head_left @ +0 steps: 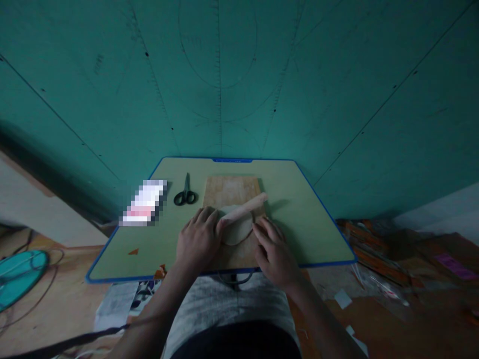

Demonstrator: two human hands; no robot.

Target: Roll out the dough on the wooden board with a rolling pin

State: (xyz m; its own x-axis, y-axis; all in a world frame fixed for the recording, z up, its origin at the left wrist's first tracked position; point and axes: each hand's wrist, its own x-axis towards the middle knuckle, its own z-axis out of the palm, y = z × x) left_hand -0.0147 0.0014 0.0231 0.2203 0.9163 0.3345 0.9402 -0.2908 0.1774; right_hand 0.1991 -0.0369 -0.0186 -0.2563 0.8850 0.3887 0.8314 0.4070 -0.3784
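A round, flattened piece of dough lies on a wooden cutting board. Slanting across it is a pale rolling pin, its far end raised toward the right. My left hand closes on the pin's near left end, fingers bent beside the dough; part of that end is hidden beneath them. At the dough's right edge is my right hand, fingers apart and their tips touching or almost touching the rim. The right hand's palm is over the board's right side.
Black-handled scissors lie left of the board on the blue-edged table. A blurred-out rectangular object is at the table's left edge, with a small orange scrap nearer me. A green wall rises behind. Cardboard lies at floor right.
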